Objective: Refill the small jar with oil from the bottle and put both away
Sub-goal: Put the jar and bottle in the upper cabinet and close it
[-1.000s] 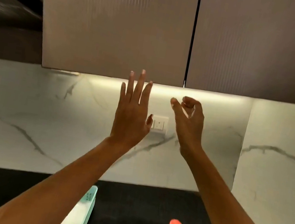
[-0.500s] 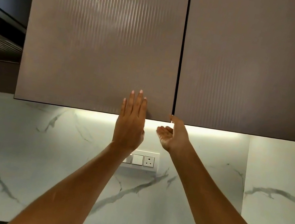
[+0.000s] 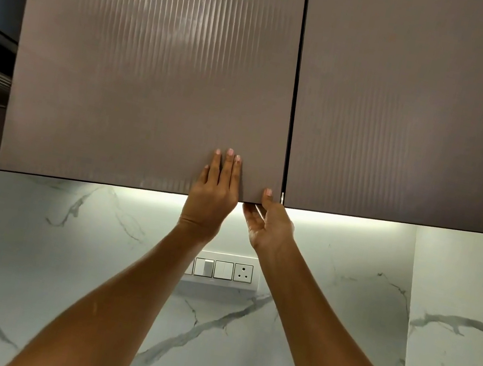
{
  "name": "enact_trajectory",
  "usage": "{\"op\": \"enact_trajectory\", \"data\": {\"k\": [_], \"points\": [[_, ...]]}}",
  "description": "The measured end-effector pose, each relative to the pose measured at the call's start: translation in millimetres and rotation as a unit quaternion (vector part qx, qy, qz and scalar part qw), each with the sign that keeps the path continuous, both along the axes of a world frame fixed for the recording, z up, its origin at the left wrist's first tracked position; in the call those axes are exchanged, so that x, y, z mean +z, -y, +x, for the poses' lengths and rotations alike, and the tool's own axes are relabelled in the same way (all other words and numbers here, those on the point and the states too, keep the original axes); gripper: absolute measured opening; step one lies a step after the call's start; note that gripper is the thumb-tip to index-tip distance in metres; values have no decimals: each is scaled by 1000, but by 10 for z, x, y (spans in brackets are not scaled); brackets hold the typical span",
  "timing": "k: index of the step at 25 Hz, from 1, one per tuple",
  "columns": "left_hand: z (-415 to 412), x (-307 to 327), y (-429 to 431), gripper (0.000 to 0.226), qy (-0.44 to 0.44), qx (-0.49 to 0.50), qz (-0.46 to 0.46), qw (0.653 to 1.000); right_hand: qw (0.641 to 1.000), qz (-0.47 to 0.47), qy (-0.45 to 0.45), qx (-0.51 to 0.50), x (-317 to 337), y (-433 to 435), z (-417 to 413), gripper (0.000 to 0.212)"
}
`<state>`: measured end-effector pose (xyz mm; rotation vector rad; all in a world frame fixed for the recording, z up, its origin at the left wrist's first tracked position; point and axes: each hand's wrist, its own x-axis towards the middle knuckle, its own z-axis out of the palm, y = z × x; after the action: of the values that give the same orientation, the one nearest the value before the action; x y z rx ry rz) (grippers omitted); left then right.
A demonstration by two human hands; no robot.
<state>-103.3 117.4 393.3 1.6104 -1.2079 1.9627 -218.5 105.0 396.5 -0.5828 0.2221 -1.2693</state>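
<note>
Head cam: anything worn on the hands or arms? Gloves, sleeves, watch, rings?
Nothing visible. Left hand and right hand are ungloved, no rings seen; nails short. Left forearm and right forearm are bare to the frame edge: no sleeves, watch or bracelet.

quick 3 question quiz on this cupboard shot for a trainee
1. True or false: the left hand lies flat on the left cupboard door.
2. The right hand grips: A) that door's lower right corner, B) a door handle, C) a tap.
3. What is fixed to the marble wall below the hands?
Key: 1 true; 2 A; 3 the switch and socket panel.
</note>
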Motion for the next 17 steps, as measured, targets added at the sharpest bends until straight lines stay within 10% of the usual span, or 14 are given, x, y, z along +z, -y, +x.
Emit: {"op": "enact_trajectory", "data": {"k": [17], "points": [[-145,-92,-1507,57,75,-178,-55,980,975,-119,-36,-186,-216,-1720,-239,11]]}}
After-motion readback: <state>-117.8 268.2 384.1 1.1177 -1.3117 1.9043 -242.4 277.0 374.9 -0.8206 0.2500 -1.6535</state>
